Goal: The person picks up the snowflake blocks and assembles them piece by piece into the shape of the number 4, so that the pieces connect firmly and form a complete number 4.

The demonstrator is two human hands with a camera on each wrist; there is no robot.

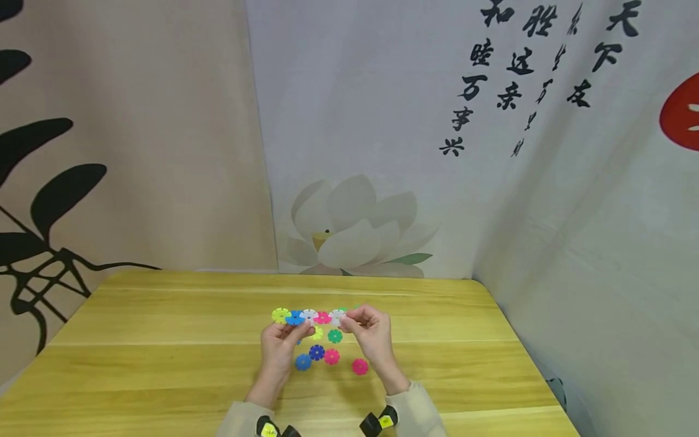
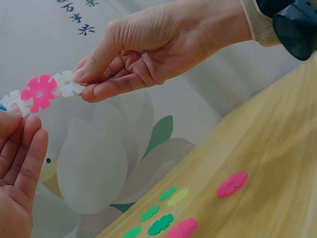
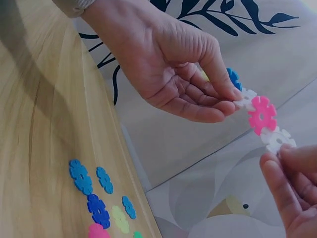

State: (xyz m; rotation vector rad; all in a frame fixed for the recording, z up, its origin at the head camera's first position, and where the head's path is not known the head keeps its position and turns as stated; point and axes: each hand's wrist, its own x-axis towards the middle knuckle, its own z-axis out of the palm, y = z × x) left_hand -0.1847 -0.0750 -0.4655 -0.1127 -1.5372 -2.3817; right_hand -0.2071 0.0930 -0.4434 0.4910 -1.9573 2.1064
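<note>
A chain of snowflake-shaped plastic discs (image 1: 309, 315) is held in the air over the wooden table (image 1: 164, 340); it runs yellow-green, blue, white, pink, white. My left hand (image 1: 302, 328) pinches its left part, thumb and fingers on the white disc (image 3: 245, 99) next to the blue disc (image 3: 233, 78). My right hand (image 1: 347, 319) pinches the white end disc (image 2: 67, 83). The pink disc (image 2: 38, 91) hangs free between the two hands. In the right wrist view the left hand (image 3: 232, 100) reaches in from above and the right hand (image 3: 285, 158) shows at the lower right.
Several loose discs lie on the table under the hands: a green disc (image 1: 335, 335), a dark blue disc (image 1: 317, 352), pink discs (image 1: 359, 366) and a blue disc (image 1: 303, 362). Printed cloth walls (image 1: 382, 152) close in the table at the back and right.
</note>
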